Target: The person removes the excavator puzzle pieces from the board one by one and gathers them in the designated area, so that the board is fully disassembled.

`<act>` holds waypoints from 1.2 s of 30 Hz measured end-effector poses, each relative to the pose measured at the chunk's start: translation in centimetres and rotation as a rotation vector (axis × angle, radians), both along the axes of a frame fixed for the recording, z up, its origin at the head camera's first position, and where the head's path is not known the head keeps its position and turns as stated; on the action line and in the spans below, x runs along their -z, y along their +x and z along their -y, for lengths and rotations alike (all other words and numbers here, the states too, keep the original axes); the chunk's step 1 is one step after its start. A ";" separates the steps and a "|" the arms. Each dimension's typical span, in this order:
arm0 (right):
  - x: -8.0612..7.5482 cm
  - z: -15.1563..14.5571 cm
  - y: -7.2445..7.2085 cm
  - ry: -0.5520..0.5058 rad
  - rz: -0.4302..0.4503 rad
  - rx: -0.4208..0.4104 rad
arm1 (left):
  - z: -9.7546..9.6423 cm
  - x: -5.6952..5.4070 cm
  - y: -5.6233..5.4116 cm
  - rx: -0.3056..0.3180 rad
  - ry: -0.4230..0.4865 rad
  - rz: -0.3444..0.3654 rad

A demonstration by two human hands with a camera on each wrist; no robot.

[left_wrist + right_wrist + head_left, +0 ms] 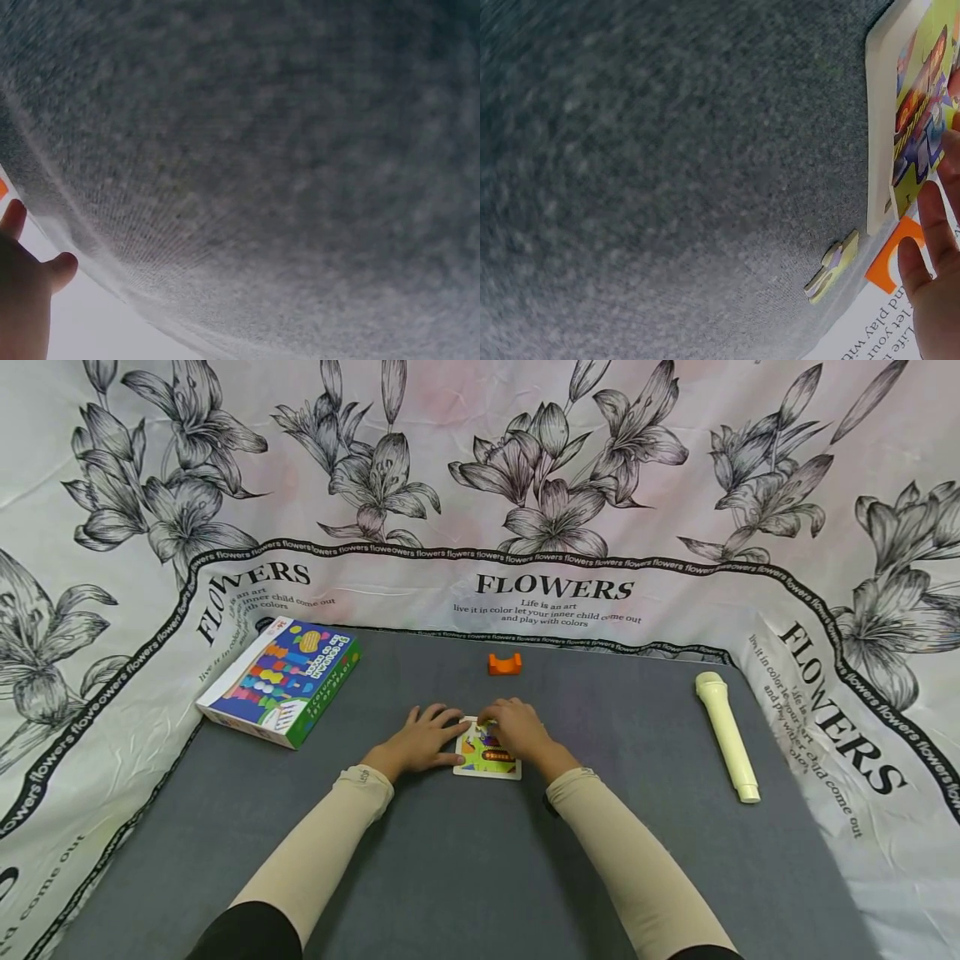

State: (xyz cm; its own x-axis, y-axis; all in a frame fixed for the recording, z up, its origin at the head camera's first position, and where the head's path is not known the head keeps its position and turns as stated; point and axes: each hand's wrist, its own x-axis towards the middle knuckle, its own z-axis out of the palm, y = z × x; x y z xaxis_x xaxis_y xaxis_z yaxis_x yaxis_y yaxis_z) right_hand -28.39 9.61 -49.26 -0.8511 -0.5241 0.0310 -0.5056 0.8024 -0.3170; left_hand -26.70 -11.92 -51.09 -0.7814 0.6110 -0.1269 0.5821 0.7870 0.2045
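A small jigsaw puzzle with a white border and bright pictures lies flat on the grey tabletop. My left hand is spread beside it, with thumb and forefinger touching its left side. Over the puzzle's upper right part rests my right hand, its fingertips on the picture. In the right wrist view, the fingers reach across the puzzle's edge, and a loose puzzle piece lies on the cloth nearby. That piece cannot be made out in the head view. In the left wrist view only the thumb and a fingertip show.
Beyond the hands sits an orange curved block. A colourful game box lies at the back left. Toward the right is a pale yellow tube with a wider head. Flower-printed cloth surrounds the tabletop.
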 end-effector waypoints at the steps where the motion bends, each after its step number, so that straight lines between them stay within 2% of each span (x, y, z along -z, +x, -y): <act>1: 0.0 0.0 0.0 -0.014 0.001 0.005 | 0.0 0.0 0.0 0.000 0.003 0.004; 7: 0.2 0.1 -0.3 -0.126 0.017 0.044 | 0.0 -0.2 0.0 -0.003 -0.005 0.007; 13: 0.4 -0.1 -0.6 -0.213 0.103 0.073 | -0.1 -0.2 0.1 -0.008 -0.007 0.012; 23: 0.2 -0.4 -1.3 -0.225 0.202 0.026 | 0.0 -0.5 0.3 -0.008 0.000 0.023; 32: -0.1 -0.5 -1.5 -0.151 0.157 -0.044 | 0.0 -0.3 0.4 -0.011 0.000 0.011; 36: -0.3 -0.4 -1.5 -0.161 0.166 -0.029 | 0.0 -0.4 0.4 -0.010 0.007 0.013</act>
